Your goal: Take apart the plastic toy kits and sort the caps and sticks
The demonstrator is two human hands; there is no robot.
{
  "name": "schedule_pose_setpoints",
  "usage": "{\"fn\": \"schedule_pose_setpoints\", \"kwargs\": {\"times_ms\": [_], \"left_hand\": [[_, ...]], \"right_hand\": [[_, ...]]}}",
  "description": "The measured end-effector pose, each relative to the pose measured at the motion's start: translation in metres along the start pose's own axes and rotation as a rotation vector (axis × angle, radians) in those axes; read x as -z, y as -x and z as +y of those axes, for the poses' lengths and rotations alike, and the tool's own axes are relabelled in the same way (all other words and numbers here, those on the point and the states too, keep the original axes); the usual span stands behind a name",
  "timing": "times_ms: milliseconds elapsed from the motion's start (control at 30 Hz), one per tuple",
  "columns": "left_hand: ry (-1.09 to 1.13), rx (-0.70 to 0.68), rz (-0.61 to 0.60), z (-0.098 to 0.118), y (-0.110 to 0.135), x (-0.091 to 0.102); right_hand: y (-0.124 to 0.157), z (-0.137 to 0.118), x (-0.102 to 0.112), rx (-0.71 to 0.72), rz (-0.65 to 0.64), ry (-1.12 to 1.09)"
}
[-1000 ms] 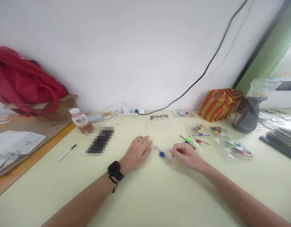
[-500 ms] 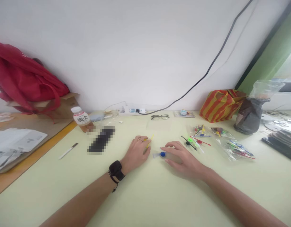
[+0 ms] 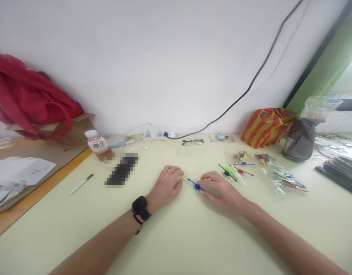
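Note:
A small blue spinner (image 3: 196, 186) with a thin pointed arm lies on the pale table (image 3: 176, 236) between my hands. My right hand (image 3: 218, 190) rests beside it with curled fingers, its fingertips touching the blue hub. My left hand (image 3: 167, 185), with a ring and a black wristwatch (image 3: 140, 208), lies palm down to the left with fingers together over a thin yellow stick (image 3: 183, 172). Only the stick's tip shows past the fingers.
Clear bags of coloured plastic pieces (image 3: 267, 170) and loose spinners (image 3: 231, 172) lie to the right. At the back are glasses (image 3: 192, 142), a power strip (image 3: 160, 134), a bottle (image 3: 97, 146), a striped bag (image 3: 266, 126) and a grey bag (image 3: 302, 139). A pen (image 3: 81, 183) lies left.
The blue spinner was a spinning blur; my right hand reached left onto it and it now lies still with its arm sharp. My left hand barely moved.

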State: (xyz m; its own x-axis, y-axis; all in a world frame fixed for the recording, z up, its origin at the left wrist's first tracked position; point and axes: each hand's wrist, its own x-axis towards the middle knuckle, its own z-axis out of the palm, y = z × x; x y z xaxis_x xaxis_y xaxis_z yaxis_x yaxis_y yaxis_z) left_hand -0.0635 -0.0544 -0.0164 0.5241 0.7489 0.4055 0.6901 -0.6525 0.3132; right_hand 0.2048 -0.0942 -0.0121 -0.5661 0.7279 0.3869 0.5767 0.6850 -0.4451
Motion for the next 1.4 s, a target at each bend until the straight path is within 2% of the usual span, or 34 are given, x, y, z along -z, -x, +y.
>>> {"fn": "schedule_pose_setpoints", "kwargs": {"times_ms": [133,233,367,567,667,733,800,967,1067,1233,1400], "left_hand": [[0.002,-0.002,0.002,0.0,0.0,-0.001],[0.031,-0.007,0.005,-0.002,0.001,-0.002],[0.111,-0.026,0.0,-0.002,0.001,-0.004],[0.244,-0.044,-0.028,0.0,0.002,-0.007],[0.3,-0.046,-0.057,0.004,0.003,-0.006],[0.338,-0.058,-0.098,0.008,0.004,-0.005],[0.375,-0.079,-0.138,0.012,0.005,-0.004],[0.442,-0.122,-0.194,0.021,0.01,-0.003],[0.43,-0.131,-0.167,0.026,0.009,0.0],[0.392,-0.115,-0.067,0.029,0.006,0.004],[0.395,-0.067,-0.077,0.027,0.005,0.003]], "right_hand": [[-0.001,-0.004,-0.001,0.057,-0.017,0.03],[-0.001,0.0,-0.003,0.043,0.011,0.074],[0.0,0.012,0.001,-0.016,0.075,0.223],[0.003,0.033,0.015,-0.158,0.054,0.506],[0.005,0.041,0.019,-0.201,0.084,0.58],[0.005,0.041,0.019,-0.186,0.13,0.539],[0.005,0.035,0.017,-0.132,0.13,0.405],[0.0,0.003,0.006,0.027,-0.058,0.038],[-0.002,-0.006,0.0,0.026,-0.084,-0.056],[0.0,0.001,-0.004,-0.091,0.009,-0.144],[0.0,0.003,-0.009,-0.135,0.143,-0.177]]}}
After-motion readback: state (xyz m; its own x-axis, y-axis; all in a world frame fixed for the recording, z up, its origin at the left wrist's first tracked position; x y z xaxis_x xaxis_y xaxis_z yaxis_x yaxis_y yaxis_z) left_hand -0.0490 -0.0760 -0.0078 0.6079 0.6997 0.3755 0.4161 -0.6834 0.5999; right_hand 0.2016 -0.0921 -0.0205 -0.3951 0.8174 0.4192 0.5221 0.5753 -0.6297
